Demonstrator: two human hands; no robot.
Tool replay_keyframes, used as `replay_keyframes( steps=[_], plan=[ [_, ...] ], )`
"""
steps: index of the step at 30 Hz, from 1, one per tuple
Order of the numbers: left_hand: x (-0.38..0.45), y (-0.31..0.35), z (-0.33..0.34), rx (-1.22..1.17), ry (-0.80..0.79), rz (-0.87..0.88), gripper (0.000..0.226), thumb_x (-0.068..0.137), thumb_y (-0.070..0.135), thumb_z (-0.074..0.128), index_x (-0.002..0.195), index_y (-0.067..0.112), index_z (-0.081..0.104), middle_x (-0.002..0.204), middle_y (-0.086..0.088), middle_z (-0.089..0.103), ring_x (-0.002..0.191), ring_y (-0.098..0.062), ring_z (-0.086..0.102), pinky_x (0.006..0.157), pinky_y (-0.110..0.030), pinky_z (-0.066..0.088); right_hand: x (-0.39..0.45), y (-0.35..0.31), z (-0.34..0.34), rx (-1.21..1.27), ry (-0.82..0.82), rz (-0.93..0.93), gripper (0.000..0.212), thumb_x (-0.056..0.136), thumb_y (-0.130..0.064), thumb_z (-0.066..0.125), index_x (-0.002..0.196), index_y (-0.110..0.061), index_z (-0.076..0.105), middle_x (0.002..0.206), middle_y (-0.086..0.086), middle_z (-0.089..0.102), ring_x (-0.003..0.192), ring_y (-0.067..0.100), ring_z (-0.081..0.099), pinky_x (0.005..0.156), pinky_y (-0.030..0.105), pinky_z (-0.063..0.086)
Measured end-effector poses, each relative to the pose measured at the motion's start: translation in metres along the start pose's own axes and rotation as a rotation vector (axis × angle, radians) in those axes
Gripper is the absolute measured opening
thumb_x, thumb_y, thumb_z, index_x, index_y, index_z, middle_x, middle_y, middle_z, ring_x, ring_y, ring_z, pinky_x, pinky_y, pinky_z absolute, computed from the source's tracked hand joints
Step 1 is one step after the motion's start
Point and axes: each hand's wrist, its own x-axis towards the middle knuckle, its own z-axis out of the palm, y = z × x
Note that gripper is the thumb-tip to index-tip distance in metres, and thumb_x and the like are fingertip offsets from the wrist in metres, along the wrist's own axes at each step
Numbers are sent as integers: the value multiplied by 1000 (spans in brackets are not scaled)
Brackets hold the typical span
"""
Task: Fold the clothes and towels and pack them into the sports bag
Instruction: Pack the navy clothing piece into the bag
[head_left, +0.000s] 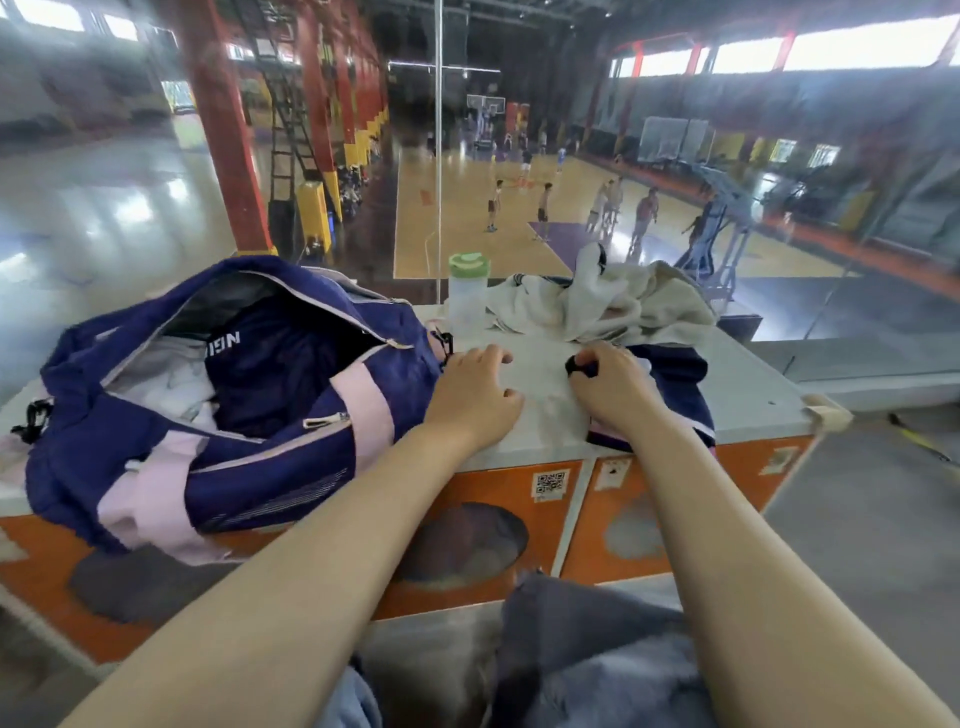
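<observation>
Gaping navy-pink sports bag (218, 415), dark clothes inside.

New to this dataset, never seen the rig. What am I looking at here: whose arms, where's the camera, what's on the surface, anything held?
There is no robot: a person works with bare hands, and the single picture comes from a wide-angle camera worn on their head, looking forward and down.

The grey-topped orange cabinet carries an open navy-and-pink sports bag with dark and white clothing already inside, a clear plastic bottle with a green lid, a crumpled cream towel and a navy garment.

The left hand rests with curled fingers on a flat white cloth. The right hand has its grip on a small black item; what it is cannot be told.
</observation>
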Motion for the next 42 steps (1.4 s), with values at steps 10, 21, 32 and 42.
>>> replay_keyframes(
  steps=[10, 21, 32, 42],
  plan=[
    [14, 47, 72, -539, -377, -273, 68, 86, 28, 53, 149, 20, 30, 148, -5, 41, 132, -21, 44, 111, -37, 37, 11, 93, 4, 71, 47, 197, 44, 96, -30, 49, 138, -16, 49, 143, 6, 48, 128, 28, 47, 102, 42, 43],
    [41, 58, 110, -914, -321, -419, 82, 68, 32, 56, 146, 25, 33, 129, -4, 56, 109, -19, 61, 99, -44, 50, 50, 102, 25, 131, 178, 133, 33, 96, -30, 47, 122, -13, 60, 122, 10, 63, 112, 31, 57, 80, 35, 45],
    [62, 63, 134, -994, -284, -420, 76, 84, 10, 66, 148, 16, 27, 137, -7, 51, 114, -25, 60, 98, -46, 51, 28, 115, -17, 573, 286, 76, 22, 95, -19, 45, 77, -10, 54, 69, -2, 48, 65, 12, 42, 62, 33, 32],
    [81, 68, 137, -797, -227, -485, 57, 76, 55, 45, 111, 12, 59, 106, -7, 65, 99, -25, 61, 93, -48, 49, 29, 123, -3, 554, -112, 12, 40, 102, -38, 41, 84, -22, 74, 93, -10, 74, 97, 4, 65, 90, 23, 46]
  ],
)
